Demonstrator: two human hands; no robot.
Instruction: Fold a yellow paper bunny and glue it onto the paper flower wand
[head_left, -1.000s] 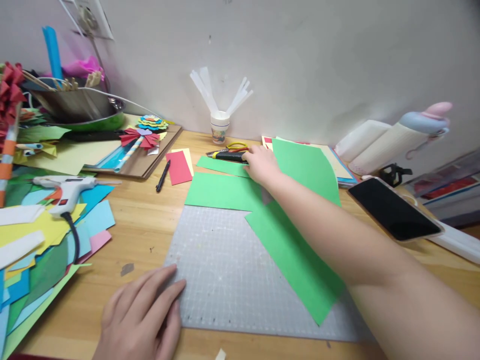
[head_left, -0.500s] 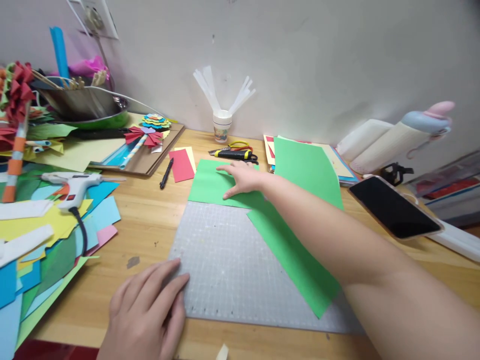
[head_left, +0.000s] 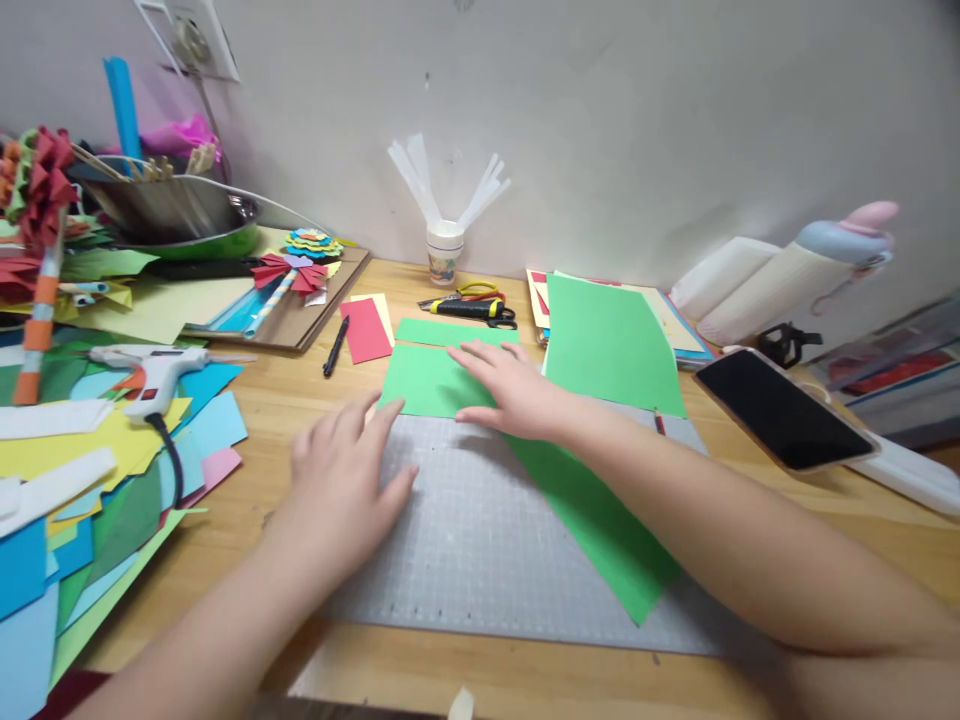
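Note:
My right hand (head_left: 514, 390) lies with fingers spread on a green piece of paper (head_left: 420, 378) at the far edge of a grey cutting mat (head_left: 450, 530). Just behind it, a second green piece (head_left: 427, 330) shows as a narrow band, with a sliver of wood between the two. Fingers apart, my left hand (head_left: 349, 470) is over the mat's left edge, its index fingertip close to the near left corner of the front green piece; I cannot tell if they touch. A long green strip (head_left: 600, 530) slants across the mat, partly under my right forearm.
Behind the green pieces lie a box cutter (head_left: 466, 309) and scissors (head_left: 480, 290), near a paper cup (head_left: 445, 250) of white strips. A green sheet (head_left: 611, 345) tops a paper stack. Rightward is a phone (head_left: 784, 408); leftward, a glue gun (head_left: 154, 375) on paper scraps, and a pen (head_left: 337, 346).
My right hand has drawn the front green piece toward me, parting it from the piece behind. My left hand has moved forward from the mat's near left edge to that paper's corner.

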